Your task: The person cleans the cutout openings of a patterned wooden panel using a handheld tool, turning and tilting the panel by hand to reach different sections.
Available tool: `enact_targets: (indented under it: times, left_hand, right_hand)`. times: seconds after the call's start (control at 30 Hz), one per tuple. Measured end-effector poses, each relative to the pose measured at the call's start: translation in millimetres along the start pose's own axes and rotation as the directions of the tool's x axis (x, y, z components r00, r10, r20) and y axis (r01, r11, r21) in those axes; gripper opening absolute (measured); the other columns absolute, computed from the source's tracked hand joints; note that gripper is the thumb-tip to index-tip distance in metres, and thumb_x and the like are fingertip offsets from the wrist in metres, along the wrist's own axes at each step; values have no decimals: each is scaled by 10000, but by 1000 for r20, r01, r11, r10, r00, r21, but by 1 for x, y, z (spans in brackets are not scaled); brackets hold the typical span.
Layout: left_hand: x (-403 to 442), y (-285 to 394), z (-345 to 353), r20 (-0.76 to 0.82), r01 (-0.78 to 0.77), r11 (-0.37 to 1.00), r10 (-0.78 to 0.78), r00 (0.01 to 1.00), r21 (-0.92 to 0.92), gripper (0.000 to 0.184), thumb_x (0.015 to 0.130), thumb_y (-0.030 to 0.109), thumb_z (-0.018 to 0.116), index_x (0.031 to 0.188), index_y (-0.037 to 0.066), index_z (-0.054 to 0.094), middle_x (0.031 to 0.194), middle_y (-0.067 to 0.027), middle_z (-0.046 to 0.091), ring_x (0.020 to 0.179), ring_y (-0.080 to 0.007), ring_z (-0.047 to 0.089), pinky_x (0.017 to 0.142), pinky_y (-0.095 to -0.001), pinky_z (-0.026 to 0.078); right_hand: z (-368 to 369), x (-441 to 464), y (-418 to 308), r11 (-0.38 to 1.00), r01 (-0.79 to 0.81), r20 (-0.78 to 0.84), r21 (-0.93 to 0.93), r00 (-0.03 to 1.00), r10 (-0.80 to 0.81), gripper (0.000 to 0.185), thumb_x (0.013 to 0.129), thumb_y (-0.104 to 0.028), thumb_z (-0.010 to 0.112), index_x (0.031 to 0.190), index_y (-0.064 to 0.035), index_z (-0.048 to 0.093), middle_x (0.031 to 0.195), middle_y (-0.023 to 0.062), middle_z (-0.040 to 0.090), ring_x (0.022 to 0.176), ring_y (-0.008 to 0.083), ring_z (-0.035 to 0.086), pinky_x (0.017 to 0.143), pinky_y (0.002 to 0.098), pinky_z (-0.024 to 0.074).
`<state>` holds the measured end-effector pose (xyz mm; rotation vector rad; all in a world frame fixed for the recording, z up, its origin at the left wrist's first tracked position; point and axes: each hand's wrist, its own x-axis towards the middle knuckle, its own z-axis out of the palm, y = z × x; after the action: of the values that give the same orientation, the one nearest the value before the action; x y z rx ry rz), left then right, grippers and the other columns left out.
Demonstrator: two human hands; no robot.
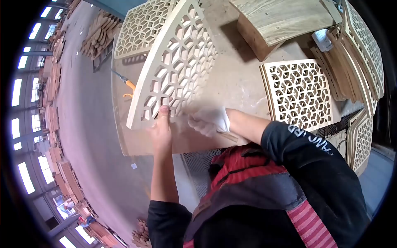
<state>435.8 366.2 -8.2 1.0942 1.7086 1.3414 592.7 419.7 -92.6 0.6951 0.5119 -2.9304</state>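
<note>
A pale wooden lattice panel (173, 62) stands tilted on the work table (235, 95). Its near lower corner is gripped by my left hand (161, 128), which is bare, with the thumb on the lattice face. My right hand (209, 120) wears a white glove and is beside the panel's lower edge, blurred by motion. From under its palm sticks out a thin wooden piece (228, 136), and its fingers are curled around it. The tips of the right fingers cannot be made out.
Another lattice panel (138, 29) lies at the back left, near an orange-handled tool (130, 85). Stacked lattice panels (300, 93) lie on the right. A wooden block (285, 20) sits at the back, with curved boards (345, 66) at far right.
</note>
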Motion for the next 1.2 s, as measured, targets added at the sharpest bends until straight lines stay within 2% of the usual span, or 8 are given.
enact_targets:
  times: [0.1,0.2,0.3,0.53,0.77,0.87,1.0,1.2]
  left_hand:
    - [-2,-3,0,-7,-2,995,1,1000,-96,461,956,103,635,1351,-70,472,1248,-145,612,1112,-209,606,989,-358,485]
    - [-1,-7,-2,45,79,988,-73,996,-133,486,955,119,642,1363,-69,456,1270,-152,598,1114,-218,608,992,-362,488]
    - [-2,-3,0,39,88,993,-85,996,-76,519,955,144,652,1375,-63,429,1294,-163,580,1133,-224,599,971,-355,506]
    - [-9,-22,2,67,-82,988,92,994,-134,512,925,-12,629,1377,-51,393,1261,-169,575,1089,-251,631,925,-360,542]
    - [-8,-14,6,95,-122,992,124,988,-34,479,933,67,656,1351,-53,458,1265,-157,593,1113,-235,621,964,-362,513]
    - [-13,-26,1,51,-93,993,90,995,66,489,924,137,698,1327,-56,501,1278,-137,596,1166,-212,577,1002,-348,469]
    - [-14,-18,5,20,-72,989,70,997,129,512,995,175,592,1427,-12,390,1308,-155,574,1129,-250,621,950,-397,515]
    - [-9,-9,7,84,-131,991,132,988,-18,503,928,205,703,1327,-34,511,1197,-132,635,1004,-194,636,876,-328,522]
  right_hand:
    - [16,-6,-3,943,57,-243,-327,960,-142,232,992,-319,471,991,-139,617,639,-26,540,489,119,489,431,305,408]
    - [23,12,10,-82,-254,-122,-964,694,-709,307,920,-304,563,1140,-112,658,850,88,701,759,264,686,677,402,554]
    - [7,33,33,-53,-123,-14,-991,488,-873,254,973,-249,479,1005,-60,647,840,100,673,745,251,660,672,389,526]
    - [-2,-19,14,997,58,39,-55,998,-56,303,999,-371,449,775,-169,474,583,-121,254,461,-22,258,395,248,350]
    - [-18,23,33,382,80,-141,-921,845,-516,217,904,-221,527,875,-55,664,749,113,636,677,254,625,627,393,511]
    - [-20,5,18,931,112,-62,-347,988,-143,226,913,-240,527,902,-62,667,768,104,642,691,260,628,632,397,507]
    - [-7,-24,19,988,142,46,-61,989,-139,241,924,-265,527,938,-72,671,793,93,650,711,268,633,638,402,502]
    - [30,-20,20,242,-116,-255,-963,677,-690,263,941,-304,527,975,-90,677,819,65,651,734,270,633,640,407,492]
